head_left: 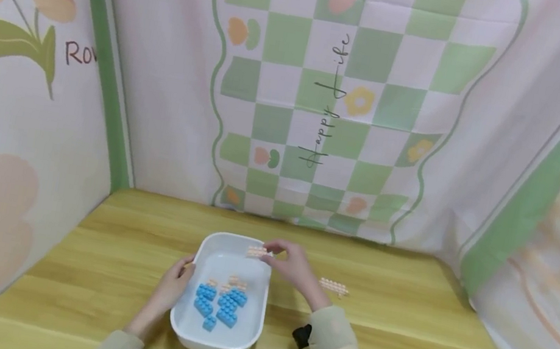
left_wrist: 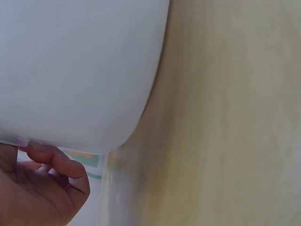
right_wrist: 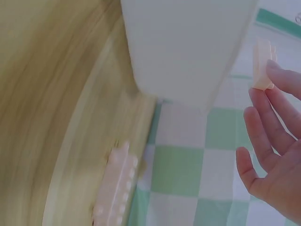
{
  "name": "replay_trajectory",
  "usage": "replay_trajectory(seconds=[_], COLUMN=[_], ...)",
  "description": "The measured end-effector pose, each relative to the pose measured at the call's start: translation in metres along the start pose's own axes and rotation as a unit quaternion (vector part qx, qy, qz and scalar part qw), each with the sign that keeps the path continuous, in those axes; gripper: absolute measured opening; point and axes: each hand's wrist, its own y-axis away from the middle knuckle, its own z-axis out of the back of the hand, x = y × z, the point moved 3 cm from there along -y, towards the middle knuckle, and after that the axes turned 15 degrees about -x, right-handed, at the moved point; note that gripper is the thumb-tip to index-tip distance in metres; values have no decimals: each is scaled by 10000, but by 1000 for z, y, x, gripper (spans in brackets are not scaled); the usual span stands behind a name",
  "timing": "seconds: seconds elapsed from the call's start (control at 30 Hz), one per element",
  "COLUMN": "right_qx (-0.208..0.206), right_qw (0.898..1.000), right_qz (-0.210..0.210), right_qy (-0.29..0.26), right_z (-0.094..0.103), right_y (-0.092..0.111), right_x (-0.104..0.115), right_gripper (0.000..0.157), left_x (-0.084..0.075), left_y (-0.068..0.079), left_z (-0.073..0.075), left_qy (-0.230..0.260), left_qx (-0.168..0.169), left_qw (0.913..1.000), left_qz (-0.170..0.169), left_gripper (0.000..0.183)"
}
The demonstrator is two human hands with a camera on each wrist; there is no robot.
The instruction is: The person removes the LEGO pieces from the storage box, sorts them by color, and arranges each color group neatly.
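Observation:
A white plastic tub (head_left: 248, 333) stands on the table, with several blue toy bricks (head_left: 226, 317) and a few small peach bricks (head_left: 234, 283) inside. At its left side my left hand (head_left: 173, 287) grips the rim; the left wrist view shows the curled fingers (left_wrist: 70, 172) at the edge. Over the far right corner of the tub, my right hand (head_left: 292, 266) pinches a studded peach brick (head_left: 256, 251) between thumb and fingertips. From the right wrist, that brick (right_wrist: 263, 66) is seen end-on, beside the tub wall, with the other fingers spread.
Right of the tub, more peach bricks (head_left: 333, 286) lie on the wooden table (head_left: 396, 342), shown as a studded row in the right wrist view. Behind the table hangs a green-and-white checked curtain (head_left: 318, 144). Printed cloth walls stand at left and right.

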Motion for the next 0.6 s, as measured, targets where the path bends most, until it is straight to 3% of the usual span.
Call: replay_trajectory(seconds=[0.23, 0.43, 0.6], right_qx=[-345, -591, -687], right_qw=[9992, 9981, 9969], right_qz=[-208, -71, -289], right_qy=[-29, 146, 256], right_z=[28, 48, 60], right_y=[2, 4, 7], right_x=[-15, -32, -49], right_gripper=[21, 24, 26], left_x=[0, -1, -2], left_y=[0, 0, 1], left_z=[4, 4, 4], left_qy=[-150, -214, -202], left_qx=[44, 82, 126], left_qw=[9997, 9997, 9997], left_qz=[165, 101, 78], left_gripper=[44, 45, 45])
